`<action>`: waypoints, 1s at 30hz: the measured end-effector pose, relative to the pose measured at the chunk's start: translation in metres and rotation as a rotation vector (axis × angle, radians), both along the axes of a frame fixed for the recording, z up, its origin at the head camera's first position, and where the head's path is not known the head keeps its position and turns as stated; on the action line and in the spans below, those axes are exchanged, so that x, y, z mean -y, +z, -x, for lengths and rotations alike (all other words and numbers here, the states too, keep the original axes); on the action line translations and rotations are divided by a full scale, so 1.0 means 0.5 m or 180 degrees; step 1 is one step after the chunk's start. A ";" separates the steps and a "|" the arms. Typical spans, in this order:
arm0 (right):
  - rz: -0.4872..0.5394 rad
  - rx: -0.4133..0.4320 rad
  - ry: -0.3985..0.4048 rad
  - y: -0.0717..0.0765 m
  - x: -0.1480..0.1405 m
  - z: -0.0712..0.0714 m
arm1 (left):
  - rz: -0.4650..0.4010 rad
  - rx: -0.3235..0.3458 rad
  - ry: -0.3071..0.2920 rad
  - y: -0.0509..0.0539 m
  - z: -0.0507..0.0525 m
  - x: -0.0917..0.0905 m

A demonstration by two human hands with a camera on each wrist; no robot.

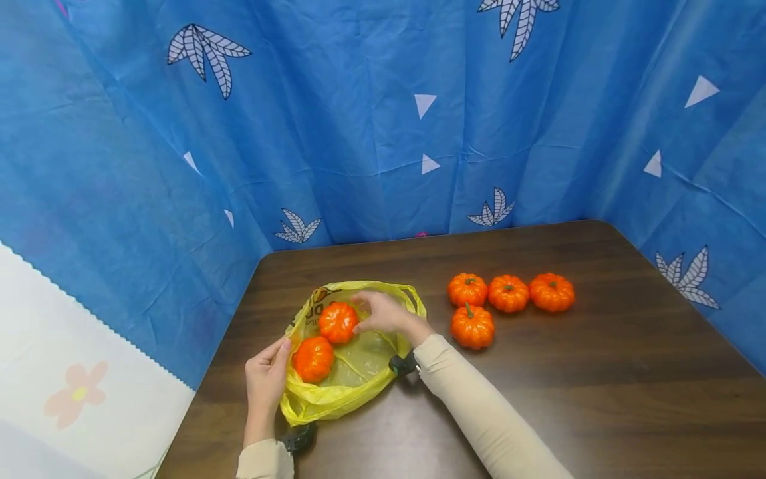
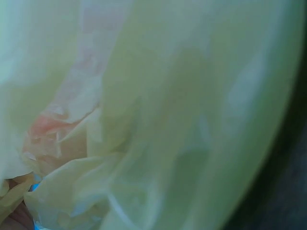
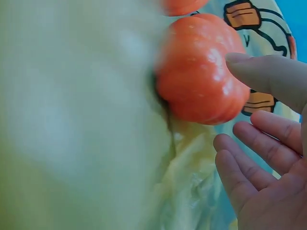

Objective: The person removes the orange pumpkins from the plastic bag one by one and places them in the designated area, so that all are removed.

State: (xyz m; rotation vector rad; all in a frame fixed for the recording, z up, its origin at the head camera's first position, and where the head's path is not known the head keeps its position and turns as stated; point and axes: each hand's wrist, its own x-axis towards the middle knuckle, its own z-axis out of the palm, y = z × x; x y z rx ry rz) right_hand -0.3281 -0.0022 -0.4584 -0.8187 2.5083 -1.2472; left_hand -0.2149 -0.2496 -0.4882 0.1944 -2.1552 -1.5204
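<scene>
A yellow plastic bag point(image 1: 365, 364) lies with its mouth spread, and two orange pumpkins are inside: one farther back point(image 1: 338, 323), one nearer the left rim point(image 1: 313, 359). My left hand point(image 1: 265, 382) pinches the bag's left rim between thumb and fingers. Inside the bag, beside the farther pumpkin, is my right hand point(image 1: 385, 314). In the right wrist view its fingers point(image 3: 266, 146) are spread and fairly straight, with the thumb tip overlapping the edge of a pumpkin point(image 3: 204, 72); whether they touch I cannot tell. Blurred bag film point(image 2: 158, 120) fills most of the left wrist view.
Right of the bag, several more pumpkins sit on the brown table point(image 1: 598, 372): three in a back row point(image 1: 509, 293) and one in front point(image 1: 473, 326). A blue patterned curtain point(image 1: 371, 133) hangs behind the table, with white cloth point(image 1: 84, 359) at the left.
</scene>
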 end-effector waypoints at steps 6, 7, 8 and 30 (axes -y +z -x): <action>0.0037 -0.0008 -0.0055 -0.014 0.009 -0.002 | -0.0016 0.0004 -0.0029 0.001 0.000 0.000; 0.0043 -0.0003 -0.0064 -0.015 0.010 -0.002 | -0.0024 0.0000 -0.0034 0.002 0.000 0.000; 0.0057 0.0009 -0.0071 -0.016 0.011 -0.003 | -0.0020 -0.0003 -0.0034 0.001 0.000 0.000; -0.0043 0.0045 -0.0203 -0.038 0.023 -0.005 | -0.0044 0.0027 -0.0020 0.002 -0.003 -0.001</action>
